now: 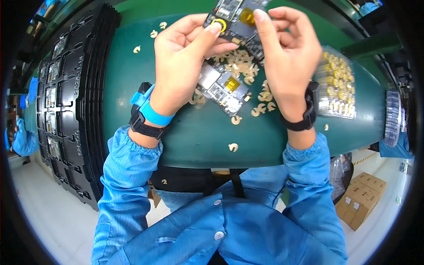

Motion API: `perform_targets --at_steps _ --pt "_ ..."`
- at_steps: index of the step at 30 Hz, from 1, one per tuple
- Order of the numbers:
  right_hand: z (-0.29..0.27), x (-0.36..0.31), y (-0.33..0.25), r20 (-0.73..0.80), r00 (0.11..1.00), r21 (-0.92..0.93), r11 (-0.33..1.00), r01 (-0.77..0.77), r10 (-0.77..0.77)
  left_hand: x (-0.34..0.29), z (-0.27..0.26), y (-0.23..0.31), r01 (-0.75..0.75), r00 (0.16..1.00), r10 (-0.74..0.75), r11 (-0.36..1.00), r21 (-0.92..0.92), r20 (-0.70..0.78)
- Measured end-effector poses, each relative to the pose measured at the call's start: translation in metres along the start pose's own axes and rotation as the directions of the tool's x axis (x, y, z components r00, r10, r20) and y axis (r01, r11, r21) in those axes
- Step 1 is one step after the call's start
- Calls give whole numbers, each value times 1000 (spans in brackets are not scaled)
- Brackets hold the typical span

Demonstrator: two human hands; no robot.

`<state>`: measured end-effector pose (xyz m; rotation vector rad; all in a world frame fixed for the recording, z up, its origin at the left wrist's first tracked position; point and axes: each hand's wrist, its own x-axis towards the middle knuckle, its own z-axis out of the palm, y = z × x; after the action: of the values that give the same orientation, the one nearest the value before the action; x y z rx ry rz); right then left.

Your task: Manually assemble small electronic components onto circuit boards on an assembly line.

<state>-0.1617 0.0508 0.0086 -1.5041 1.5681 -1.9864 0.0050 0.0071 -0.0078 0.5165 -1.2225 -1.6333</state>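
Near the top edge I hold a dark circuit board (240, 27) tilted above the green mat, with a hand on each side. My left hand (179, 62) is closed on its left end, the thumb at a yellow ring (225, 28) on the board. My right hand (291, 55) grips the right side, its thumb pressed by a gold-coloured patch (247, 17). Curled fingers are partly hidden behind the board. Below lies a second circuit board (221, 90) with a gold patch and silver shields. Around it are several small cream C-shaped pieces (242, 65), heaped and scattered.
Stacked black trays (92, 92) holding boards line the left side of the green mat (190, 145). At right lies a clear plastic tray (322, 106) of yellow and cream pieces, near a stack of round discs (392, 119). Cardboard boxes (364, 194) stand on the floor.
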Motion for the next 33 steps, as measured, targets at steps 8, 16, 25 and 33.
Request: perform_targets --at_steps 8,16,25,33 --pt "-22 50 25 306 843 -76 894 -441 442 -2 -8 -12 90 992 -74 983 161 -100" --pt "-96 205 169 90 806 -809 515 -284 586 10 -2 -12 -33 997 46 980 195 -64" --pt "-109 60 2 630 710 -644 723 251 315 0 -12 -6 -69 979 130 938 341 -159" --pt "-131 -21 2 545 768 -677 717 165 338 1 -4 -11 -89 985 138 923 374 -106"
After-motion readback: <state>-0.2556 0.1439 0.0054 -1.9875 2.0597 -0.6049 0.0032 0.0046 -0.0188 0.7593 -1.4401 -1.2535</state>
